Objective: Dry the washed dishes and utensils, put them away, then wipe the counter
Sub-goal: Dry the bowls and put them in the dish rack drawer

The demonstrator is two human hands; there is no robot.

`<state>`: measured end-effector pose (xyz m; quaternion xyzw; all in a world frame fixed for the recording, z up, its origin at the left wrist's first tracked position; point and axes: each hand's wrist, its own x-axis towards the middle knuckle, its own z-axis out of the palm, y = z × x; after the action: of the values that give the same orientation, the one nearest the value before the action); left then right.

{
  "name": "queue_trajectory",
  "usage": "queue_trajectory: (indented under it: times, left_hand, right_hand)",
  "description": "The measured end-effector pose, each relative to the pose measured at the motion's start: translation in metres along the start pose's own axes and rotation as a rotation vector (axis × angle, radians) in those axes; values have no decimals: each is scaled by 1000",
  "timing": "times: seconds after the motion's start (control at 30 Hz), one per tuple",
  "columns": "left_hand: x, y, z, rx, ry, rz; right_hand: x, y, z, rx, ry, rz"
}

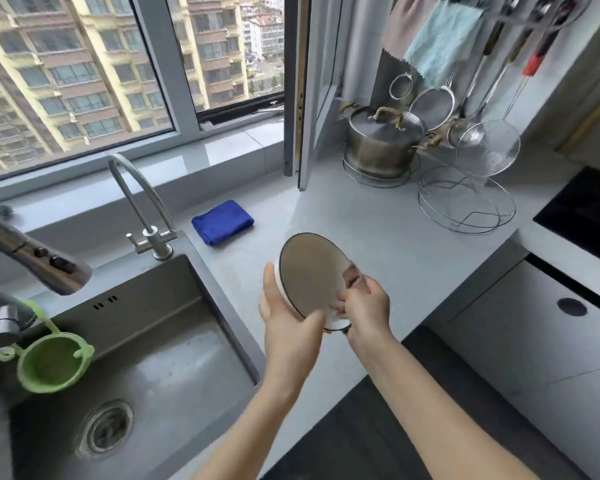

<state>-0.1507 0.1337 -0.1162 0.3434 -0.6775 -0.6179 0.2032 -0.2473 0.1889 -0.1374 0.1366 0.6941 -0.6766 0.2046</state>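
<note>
I was drying the round white bowl with the dark rim (309, 275), tilted on edge above the pale grey counter (378, 230), its opening turned towards me; my left hand (284, 313) gripped its outer wall, palm against the side and thumb hooked over the near rim, while my right hand (364, 306) pinched a small brownish cloth (352, 275) against the rim on the far side from my left; to do it well, I judged, the cloth had to run right round the rim and then down inside, the left hand turning the bowl a little at a time; both forearms reached forward, wrists bent inward; the folded blue cloth (222, 221) lay beyond my left hand, well apart.
</note>
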Motion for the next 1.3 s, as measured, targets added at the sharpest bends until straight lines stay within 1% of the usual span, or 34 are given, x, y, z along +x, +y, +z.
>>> queue_trajectory:
  times: [0.07,0.13,0.2,0.27,0.33,0.37,0.4,0.43,0.47,0.5,0.57,0.6,0.63,0.7,0.77,0.87,0.97,1.07,1.13,1.23,1.27,1.3]
  left_hand:
    - [-13,-5,32,-171,108,-46]
    - [-20,-3,49,-268,76,-79]
    - [-25,4,56,-255,-57,-141]
    - [-33,15,68,-186,-237,-281]
    - [-39,22,80,-104,-427,-424]
    - [-45,23,91,-112,-484,-487]
    - [-54,22,104,-150,-502,-546]
    - [-64,21,117,-202,-500,-596]
    - [-74,19,127,-246,-490,-638]
    - [-83,16,136,-292,-470,-674]
    - [-103,13,150,-428,-419,-744]
    - [-112,12,155,-490,-392,-760]
    - [-121,10,160,-500,-370,-755]
    - [-136,11,171,-404,-344,-715]
    - [-152,10,182,-280,-301,-680]
    - [-178,5,196,-200,-291,-629]
    - [-209,-4,205,-154,-296,-548]
    - [-246,-11,211,-106,-299,-473]
    - [-270,-20,213,-86,-293,-445]
    - [-301,-34,219,-135,-318,-442]
    - [-309,-35,223,-136,-331,-438]
    - [-317,-36,228,-115,-354,-429]
  right_hand:
    - [-6,4,-20,62,7,21]
    - [-4,-2,-52,21,-42,-55]
    - [10,-20,-92,-117,-145,-175]
    - [27,-49,-134,-282,-375,-263]
    - [36,-71,-161,-484,-656,-221]
    - [37,-81,-175,-594,-773,-175]
    - [40,-87,-190,-645,-869,-104]
    - [43,-91,-205,-634,-935,-26]
    - [45,-93,-219,-548,-978,70]
    - [44,-94,-232,-417,-983,184]
    - [47,-82,-257,-80,-913,389]
    - [48,-73,-269,33,-888,436]
    - [45,-65,-278,98,-855,460]
    - [38,-45,-293,163,-753,485]
    - [37,-27,-310,187,-645,465]
    - [21,-10,-344,235,-610,503]
    - [1,7,-376,241,-583,538]
    - [-35,25,-407,277,-542,531]
    - [-58,44,-433,302,-486,555]
    - [-94,69,-480,305,-393,581]
    - [-104,73,-498,305,-360,557]
    - [-114,75,-516,297,-282,482]
